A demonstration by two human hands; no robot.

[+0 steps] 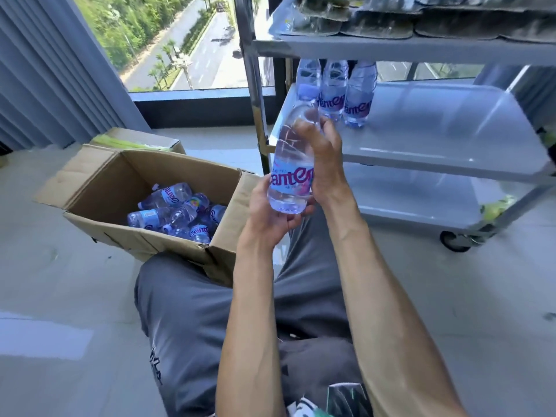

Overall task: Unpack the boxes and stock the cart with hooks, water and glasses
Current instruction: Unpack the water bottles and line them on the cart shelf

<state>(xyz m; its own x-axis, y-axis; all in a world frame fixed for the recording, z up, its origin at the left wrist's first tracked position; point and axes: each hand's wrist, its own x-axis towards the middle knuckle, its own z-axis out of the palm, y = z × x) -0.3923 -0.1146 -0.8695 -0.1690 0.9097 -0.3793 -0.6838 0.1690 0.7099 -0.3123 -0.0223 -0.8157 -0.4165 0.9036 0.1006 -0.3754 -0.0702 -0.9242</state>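
Head view — you hold one water bottle (293, 164) upright between both hands, in the air just in front of the cart's middle shelf (436, 130). Your left hand (270, 212) cups the base, fingers curled under it; your right hand (323, 158) wraps the shoulder and upper body, its grip clamped on the bottle. Neither hand is free.

Three bottles (335, 91) already stand in a row at the shelf's rear left corner. To do this step well, carry the held bottle in under the top shelf (391, 45), keep it vertical, and set it down just beside the standing row without touching it — a knock could topple all three. Release only once the base sits flat.

The open cardboard box (99, 188) rests on the floor to your left, with more bottles (177, 212) lying loose on their sides inside. A second, closed box (141, 139) sits behind it. The cart's left upright post (255, 94) stands close to the held bottle; steer right of it. The top shelf carries wrapped packs (379, 24), contents unclear. The bottom shelf (415, 203) looks unstocked apart from something green at its right edge.
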